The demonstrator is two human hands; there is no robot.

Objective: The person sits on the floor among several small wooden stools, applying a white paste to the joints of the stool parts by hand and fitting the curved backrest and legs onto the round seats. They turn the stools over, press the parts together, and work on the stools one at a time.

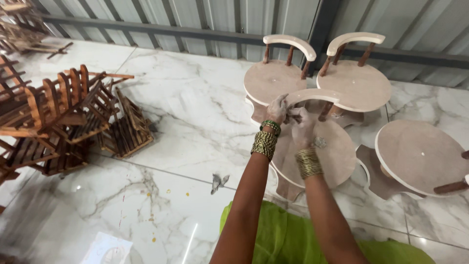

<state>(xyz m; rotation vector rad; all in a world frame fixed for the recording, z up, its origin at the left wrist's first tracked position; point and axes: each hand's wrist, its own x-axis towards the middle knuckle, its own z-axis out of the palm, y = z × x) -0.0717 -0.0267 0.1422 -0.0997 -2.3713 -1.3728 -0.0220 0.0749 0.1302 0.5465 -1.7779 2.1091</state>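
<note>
- A green garment [293,239] lay across the bottom of the view, with both bare forearms reaching out over it above the marble floor [161,195].
- A sheet of white paper [105,249] lay on the floor at the near left, and a small grey scrap [219,182] lay just left of the left forearm.
- The left hand [277,108], with gold and green bangles [266,139] at the wrist, was dusty and closed over the left end of the curved pale backrest [312,96] of the nearest small round chair [317,151].
- The right hand [303,128], also with gold bangles, was bunched just beside the left hand over the chair seat; whether it held anything could not be told.
- A grey lump [320,142] rested on that seat, near the right hand.
- A round seat [420,156] stood at the right.
- Beyond, two more chairs [273,80] [359,85] stood side by side against the corrugated metal wall [205,19].
- Dark wooden slatted racks [63,117] were heaped at the left edge of the floor.
</note>
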